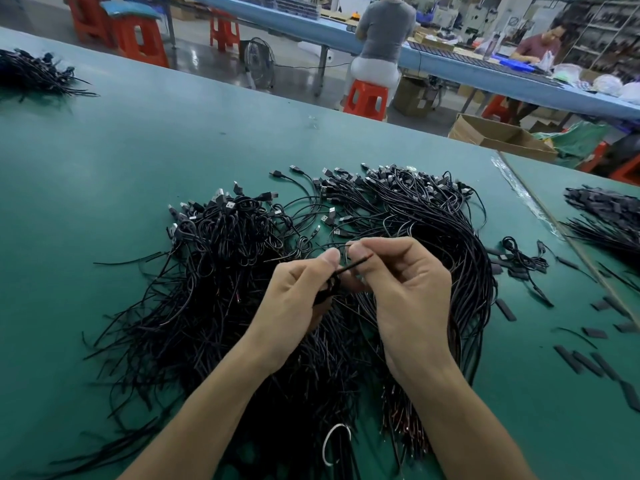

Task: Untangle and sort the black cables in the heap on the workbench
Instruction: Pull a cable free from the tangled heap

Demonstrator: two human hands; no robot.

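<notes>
Left hand [298, 289] and right hand [410, 289] each pinch one thin black cable [349, 266] between thumb and forefinger, just above the tangled heap of black USB cables [214, 271] beneath them on the green tabletop [138, 150]; best drawn out slowly, lest loops tighten.

Black cables [214, 289] with perhaps reddish tips on green workbench [138, 150].

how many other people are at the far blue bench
2. A person in grey sits on a red stool, back turned, top centre; a person in dark red sits further right, behind the blue bench. Others may be hidden out of frame.
</notes>
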